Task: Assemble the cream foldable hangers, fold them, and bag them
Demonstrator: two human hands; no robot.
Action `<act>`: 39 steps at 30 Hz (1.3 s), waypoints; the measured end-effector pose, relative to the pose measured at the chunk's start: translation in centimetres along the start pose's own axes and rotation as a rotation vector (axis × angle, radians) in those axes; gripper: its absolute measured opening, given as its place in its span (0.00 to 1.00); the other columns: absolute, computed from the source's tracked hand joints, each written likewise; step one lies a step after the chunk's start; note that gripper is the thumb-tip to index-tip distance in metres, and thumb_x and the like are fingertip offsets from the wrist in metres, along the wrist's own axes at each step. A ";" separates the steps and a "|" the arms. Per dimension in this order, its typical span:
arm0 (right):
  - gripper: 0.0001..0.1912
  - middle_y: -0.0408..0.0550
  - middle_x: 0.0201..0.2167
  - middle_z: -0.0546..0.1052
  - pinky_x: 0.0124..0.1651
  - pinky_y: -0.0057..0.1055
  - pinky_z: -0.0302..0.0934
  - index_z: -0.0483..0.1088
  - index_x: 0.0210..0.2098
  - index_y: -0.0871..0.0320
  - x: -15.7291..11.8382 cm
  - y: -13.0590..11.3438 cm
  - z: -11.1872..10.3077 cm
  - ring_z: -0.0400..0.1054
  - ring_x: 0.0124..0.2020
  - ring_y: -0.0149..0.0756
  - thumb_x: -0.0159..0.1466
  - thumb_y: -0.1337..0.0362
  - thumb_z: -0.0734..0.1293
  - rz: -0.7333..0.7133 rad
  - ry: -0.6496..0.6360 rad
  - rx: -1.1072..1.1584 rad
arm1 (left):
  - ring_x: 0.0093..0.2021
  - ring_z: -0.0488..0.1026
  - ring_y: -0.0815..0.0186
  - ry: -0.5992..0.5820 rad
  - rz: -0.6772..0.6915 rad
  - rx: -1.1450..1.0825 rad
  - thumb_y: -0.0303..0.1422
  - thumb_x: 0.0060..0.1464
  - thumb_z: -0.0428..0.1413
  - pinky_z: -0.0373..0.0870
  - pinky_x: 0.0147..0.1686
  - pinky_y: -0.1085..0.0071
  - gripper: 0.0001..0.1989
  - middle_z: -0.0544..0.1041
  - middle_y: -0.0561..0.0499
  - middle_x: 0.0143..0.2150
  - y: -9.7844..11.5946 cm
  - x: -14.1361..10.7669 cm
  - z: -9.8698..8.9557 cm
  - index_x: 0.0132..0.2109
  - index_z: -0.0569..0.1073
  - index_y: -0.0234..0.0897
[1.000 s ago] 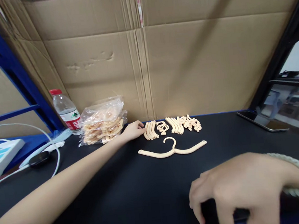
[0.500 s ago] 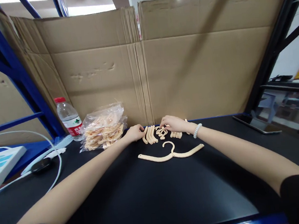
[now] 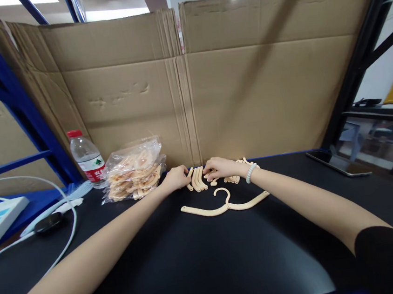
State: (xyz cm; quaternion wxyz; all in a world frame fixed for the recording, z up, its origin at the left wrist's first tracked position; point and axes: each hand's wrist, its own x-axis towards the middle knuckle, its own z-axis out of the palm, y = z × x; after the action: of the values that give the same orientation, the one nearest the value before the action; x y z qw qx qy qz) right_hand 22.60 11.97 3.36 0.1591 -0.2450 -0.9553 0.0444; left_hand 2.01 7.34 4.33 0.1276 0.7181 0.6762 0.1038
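Observation:
My left hand point(image 3: 177, 177) touches the leftmost of several curved beige arm pieces point(image 3: 197, 180), its fingertips pinched at the piece's edge. Just right of that row is my right hand point(image 3: 219, 167), fingers bent down over small beige hook pieces point(image 3: 213, 181); what its fingertips hold is hidden. Another group of beige pieces point(image 3: 232, 179) lies partly under my right wrist. Nearer to me, a beige hanger point(image 3: 210, 211) lies spread out, its hook pointing away from me.
Bags of beige pieces point(image 3: 134, 172) and a red-capped bottle point(image 3: 88, 158) stand at the back left. White cables and a power strip point(image 3: 0, 221) are at the far left. A dark tablet-like device point(image 3: 338, 162) lies at right. Cardboard point(image 3: 264, 88) closes the back.
My right hand has moved slightly left, covering more of the hook pieces. My left hand stays by the leftmost arm piece. The view has shifted a little.

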 end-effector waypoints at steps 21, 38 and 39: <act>0.05 0.45 0.33 0.76 0.46 0.37 0.61 0.74 0.34 0.61 -0.3 2.4 0.3 0.69 0.39 0.36 0.61 0.65 0.70 0.050 0.027 -0.064 | 0.38 0.74 0.65 0.111 0.042 -0.317 0.33 0.61 0.55 0.74 0.38 0.64 0.12 0.74 0.48 0.43 -1.1 -1.3 -0.6 0.49 0.70 0.33; 0.07 0.51 0.36 0.72 0.42 0.31 0.58 0.80 0.32 0.59 -1.2 2.7 -0.9 0.63 0.38 0.36 0.61 0.72 0.68 0.042 0.242 -0.011 | 0.21 0.66 0.73 -0.109 0.005 -1.102 0.29 0.47 0.56 0.65 0.25 0.75 0.03 0.68 0.55 0.21 1.9 -4.7 -1.5 0.31 0.71 0.33; 0.06 0.50 0.34 0.71 0.39 0.30 0.57 0.80 0.32 0.60 -1.2 2.8 -1.0 0.63 0.35 0.35 0.61 0.71 0.69 0.058 0.255 0.006 | 0.21 0.66 0.73 -0.118 0.003 -1.129 0.29 0.47 0.57 0.65 0.26 0.75 0.03 0.69 0.55 0.22 1.9 -4.9 -1.5 0.31 0.71 0.33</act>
State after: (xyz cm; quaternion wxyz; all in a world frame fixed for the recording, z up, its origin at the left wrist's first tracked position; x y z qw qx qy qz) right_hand 25.19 13.81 3.50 0.2785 -0.2759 -0.9197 0.0203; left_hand 3.00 2.46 6.46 0.5293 0.5440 0.5067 0.4089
